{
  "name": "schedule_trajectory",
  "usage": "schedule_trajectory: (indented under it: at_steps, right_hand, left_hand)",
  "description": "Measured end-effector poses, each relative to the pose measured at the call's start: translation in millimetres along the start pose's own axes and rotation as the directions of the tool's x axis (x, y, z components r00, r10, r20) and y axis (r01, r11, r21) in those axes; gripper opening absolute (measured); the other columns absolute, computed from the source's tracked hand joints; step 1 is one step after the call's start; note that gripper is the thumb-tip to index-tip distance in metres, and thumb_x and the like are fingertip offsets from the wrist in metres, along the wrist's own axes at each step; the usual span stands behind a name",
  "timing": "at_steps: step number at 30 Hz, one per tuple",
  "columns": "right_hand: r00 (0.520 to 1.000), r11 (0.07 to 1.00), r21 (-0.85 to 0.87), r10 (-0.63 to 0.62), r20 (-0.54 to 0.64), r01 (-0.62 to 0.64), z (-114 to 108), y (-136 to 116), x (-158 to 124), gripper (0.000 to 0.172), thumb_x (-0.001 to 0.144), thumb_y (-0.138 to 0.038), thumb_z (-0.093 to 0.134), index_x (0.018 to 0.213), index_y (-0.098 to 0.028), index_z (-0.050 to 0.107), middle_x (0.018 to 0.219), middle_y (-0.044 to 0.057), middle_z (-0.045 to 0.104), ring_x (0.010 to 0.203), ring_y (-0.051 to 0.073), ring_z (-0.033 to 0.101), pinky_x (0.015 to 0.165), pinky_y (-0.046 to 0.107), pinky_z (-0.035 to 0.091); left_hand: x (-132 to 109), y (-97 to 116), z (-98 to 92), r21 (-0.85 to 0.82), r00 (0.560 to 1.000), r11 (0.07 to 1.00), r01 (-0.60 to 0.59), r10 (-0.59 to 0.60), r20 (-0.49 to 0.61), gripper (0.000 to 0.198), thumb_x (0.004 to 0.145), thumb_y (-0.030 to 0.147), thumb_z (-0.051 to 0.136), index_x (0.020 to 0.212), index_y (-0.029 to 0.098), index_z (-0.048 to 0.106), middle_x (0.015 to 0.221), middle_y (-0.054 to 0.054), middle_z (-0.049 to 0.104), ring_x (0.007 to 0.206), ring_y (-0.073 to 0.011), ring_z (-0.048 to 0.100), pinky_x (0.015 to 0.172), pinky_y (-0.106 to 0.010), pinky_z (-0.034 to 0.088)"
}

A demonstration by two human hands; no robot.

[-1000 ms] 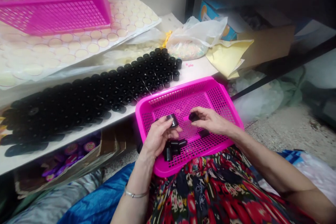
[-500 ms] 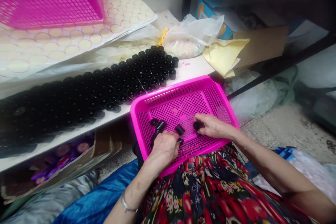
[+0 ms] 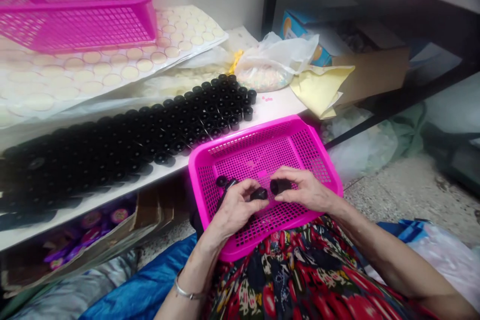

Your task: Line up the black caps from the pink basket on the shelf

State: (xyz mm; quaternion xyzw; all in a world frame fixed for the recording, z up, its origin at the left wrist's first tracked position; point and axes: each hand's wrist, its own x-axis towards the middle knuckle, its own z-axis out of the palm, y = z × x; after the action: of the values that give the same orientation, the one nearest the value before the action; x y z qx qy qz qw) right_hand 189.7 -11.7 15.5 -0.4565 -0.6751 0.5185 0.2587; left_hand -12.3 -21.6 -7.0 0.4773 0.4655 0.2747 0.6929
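Note:
A pink mesh basket (image 3: 300, 132) rests on my lap against the shelf edge. My left hand (image 3: 234, 207) is over its near part, fingers pinched on a small black cap (image 3: 258, 193). Just right of it, my right hand (image 3: 305, 190) is closed on another black cap (image 3: 279, 186); the two caps are close together, almost touching. A few loose black caps (image 3: 222, 181) lie in the basket beside my left hand.
On the white shelf (image 3: 277, 102) stand rows of several black caps (image 3: 150, 127), a sheet of pale round discs (image 3: 112, 67) and a second pink basket (image 3: 75, 10). A plastic bag (image 3: 270, 62), yellow paper (image 3: 320, 90) and a cardboard box (image 3: 375, 67) lie at the right.
Both hands have lifted from the basket floor, each with a black cap, and come together over the middle. The view has tilted slightly.

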Motion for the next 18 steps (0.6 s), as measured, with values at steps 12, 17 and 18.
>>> schedule_trajectory:
  at_steps: [12, 17, 18]
  right_hand:
    - [0.988, 0.969, -0.207, -0.120, 0.098, 0.138, 0.4, -8.1, 5.0, 0.025, 0.080, -0.023, 0.061, 0.105, -0.020, 0.059, 0.087, 0.001, 0.053, 0.085, 0.015, 0.048, 0.075, 0.031, 0.040]
    - [0.983, 0.957, -0.244, -0.126, 0.133, 0.156, 1.6, -7.6, 5.5, 0.024, 0.082, -0.023, 0.059, 0.106, -0.019, 0.059, 0.087, 0.002, 0.053, 0.085, 0.015, 0.047, 0.075, 0.031, 0.040]
    - [0.984, 0.954, -0.256, -0.123, 0.133, 0.154, 1.7, -7.7, 5.5, 0.024, 0.082, -0.023, 0.058, 0.106, -0.019, 0.059, 0.088, 0.002, 0.053, 0.086, 0.016, 0.047, 0.075, 0.031, 0.040]
  left_hand:
    - [0.3, 5.1, -3.2, -0.040, 0.984, 0.984, -0.171, 0.168, -0.058, 0.022, 0.062, 0.020, 0.074, 0.083, 0.016, 0.068, 0.079, -0.001, 0.054, 0.075, -0.0121, 0.051, 0.069, -0.024, 0.042]
    - [2.8, 4.9, -4.4, 0.024, 0.985, 0.986, -0.163, 0.164, -0.062, 0.023, 0.062, 0.024, 0.075, 0.082, 0.016, 0.070, 0.077, -0.001, 0.057, 0.074, -0.0122, 0.053, 0.068, -0.024, 0.043]
    - [3.4, 4.2, -4.0, 0.014, 0.985, 0.988, -0.156, 0.156, -0.066, 0.024, 0.061, 0.024, 0.076, 0.082, 0.016, 0.070, 0.077, -0.002, 0.058, 0.074, -0.0123, 0.054, 0.068, -0.024, 0.044]
